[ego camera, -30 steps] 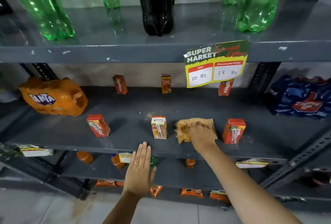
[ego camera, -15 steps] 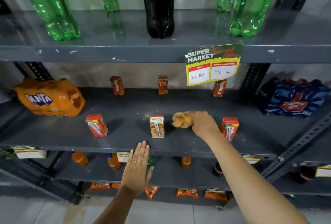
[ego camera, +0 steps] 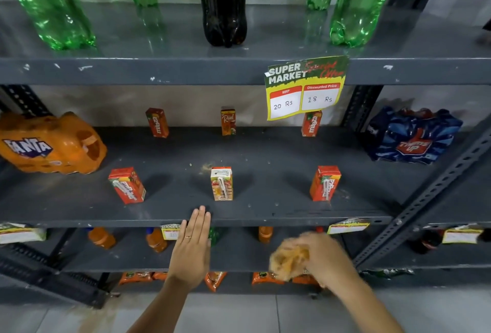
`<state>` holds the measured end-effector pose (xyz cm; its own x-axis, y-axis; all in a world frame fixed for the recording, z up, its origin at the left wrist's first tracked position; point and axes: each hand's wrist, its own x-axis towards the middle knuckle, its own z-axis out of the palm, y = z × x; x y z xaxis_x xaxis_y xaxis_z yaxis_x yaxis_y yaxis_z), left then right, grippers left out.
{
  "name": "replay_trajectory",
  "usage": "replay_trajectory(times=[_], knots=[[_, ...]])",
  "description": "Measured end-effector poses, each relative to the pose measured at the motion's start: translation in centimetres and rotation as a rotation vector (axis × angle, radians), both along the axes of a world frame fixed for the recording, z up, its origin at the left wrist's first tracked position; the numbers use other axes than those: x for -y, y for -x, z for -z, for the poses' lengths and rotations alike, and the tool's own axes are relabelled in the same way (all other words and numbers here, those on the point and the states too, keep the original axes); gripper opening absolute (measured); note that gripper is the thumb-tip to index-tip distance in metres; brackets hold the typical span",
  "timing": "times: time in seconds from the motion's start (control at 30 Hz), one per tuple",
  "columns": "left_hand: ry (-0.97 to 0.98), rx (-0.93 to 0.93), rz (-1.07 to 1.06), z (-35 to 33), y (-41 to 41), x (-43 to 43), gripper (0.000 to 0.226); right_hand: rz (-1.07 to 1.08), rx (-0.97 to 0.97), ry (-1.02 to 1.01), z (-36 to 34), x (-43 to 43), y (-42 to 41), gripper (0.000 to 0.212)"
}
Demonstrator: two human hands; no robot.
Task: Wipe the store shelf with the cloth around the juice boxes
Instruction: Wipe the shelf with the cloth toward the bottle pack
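Six juice boxes [ego camera: 222, 183] stand upright on the middle shelf [ego camera: 265, 162], dark grey metal; three in a front row, well apart from one another, three more along the back wall; the centre front box shows its straw, with a small patch of pale crumbs on the shelf just behind it to the left. Left hand [ego camera: 191, 250]: flat, fingers straight and together, holding nothing; fingertips at the front lip of the shelf, just left of the centre front box; a ring on one finger. Right hand [ego camera: 322, 257]: blurred, closed around the cloth [ego camera: 289, 259], a bunched orange-yellow wad; hand and cloth are off the shelf, below its front edge and in front of the lower tiers, between the centre and right front boxes as seen from above. Price card [ego camera: 305, 86]: hangs from the edge of the upper shelf, reads "SUPER MARKET", 20 Rs and 18 Rs. Upper shelf: green bottles [ego camera: 50, 5] and one dark cola bottle [ego camera: 224, 3]. Middle shelf ends: an orange Fanta pack [ego camera: 50, 144] at left, a blue Thums Up pack [ego camera: 411, 136] at right. Lower tiers: small orange bottles [ego camera: 102, 237] and orange pouches [ego camera: 215, 279]; tiled floor below.
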<state>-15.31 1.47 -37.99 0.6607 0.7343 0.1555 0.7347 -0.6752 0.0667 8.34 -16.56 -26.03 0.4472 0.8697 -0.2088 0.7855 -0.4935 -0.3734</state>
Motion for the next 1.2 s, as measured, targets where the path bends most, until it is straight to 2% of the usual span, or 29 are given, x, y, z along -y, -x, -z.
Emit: replay_trajectory(times=[0.13,0.2,0.3,0.37,0.43,0.53,0.6,0.63,0.73,0.8,0.87,0.97,1.03,1.1,1.2], knots=[[-0.013,-0.007,-0.023,-0.1,-0.4,0.3,0.060,0.245,0.139,-0.170,-2.9,1.4,-6.4,0.041],[-0.006,0.005,-0.034,-0.2,-0.6,0.4,0.061,0.240,0.151,-0.211,-2.9,0.5,-8.1,0.041],[-0.005,0.001,-0.047,-0.3,-0.8,0.6,0.061,0.113,0.198,0.020,-0.7,-1.0,-6.2,0.052],[-0.010,-0.011,-0.042,-0.4,-0.7,0.6,0.061,0.032,0.287,0.097,1.9,-0.7,-4.0,0.056],[-0.026,-0.023,-0.032,-0.5,-0.5,0.6,0.062,0.044,0.227,0.153,4.0,0.4,-2.0,0.044],[-0.040,-0.028,-0.018,-0.7,-0.6,0.6,0.062,-0.008,0.033,0.248,5.9,2.4,1.3,0.024],[-0.039,-0.028,-0.024,-0.6,-0.5,0.5,0.060,-0.022,-0.063,0.146,5.5,2.7,2.0,0.022],[-0.046,-0.021,-0.023,-0.5,-0.5,0.5,0.059,-0.008,-0.087,0.050,4.9,2.3,1.8,0.029],[-0.034,-0.017,-0.020,-0.4,-0.4,0.4,0.062,0.000,0.119,-0.303,2.2,-0.6,0.1,0.060],[-0.043,-0.037,-0.026,-0.5,-0.4,0.5,0.060,-0.018,0.204,-0.458,0.4,-3.8,-0.8,0.061],[-0.040,-0.064,-0.034,-0.6,-0.5,0.6,0.061,-0.028,0.198,-0.405,-0.7,-7.5,-1.6,0.060],[-0.047,-0.075,-0.042,-0.5,-0.4,0.6,0.061,-0.073,0.149,-0.087,-0.1,-11.4,-1.4,0.060],[-0.047,-0.064,-0.043,-0.5,-0.5,0.6,0.061,-0.142,0.204,0.044,0.9,-12.2,-0.4,0.054],[-0.042,-0.050,-0.041,-0.5,-0.6,0.5,0.061,-0.171,0.273,0.058,1.7,-11.0,0.9,0.046],[-0.023,-0.041,-0.041,-0.4,-0.5,0.4,0.063,-0.210,0.259,0.065,1.8,-7.4,2.8,0.038]])
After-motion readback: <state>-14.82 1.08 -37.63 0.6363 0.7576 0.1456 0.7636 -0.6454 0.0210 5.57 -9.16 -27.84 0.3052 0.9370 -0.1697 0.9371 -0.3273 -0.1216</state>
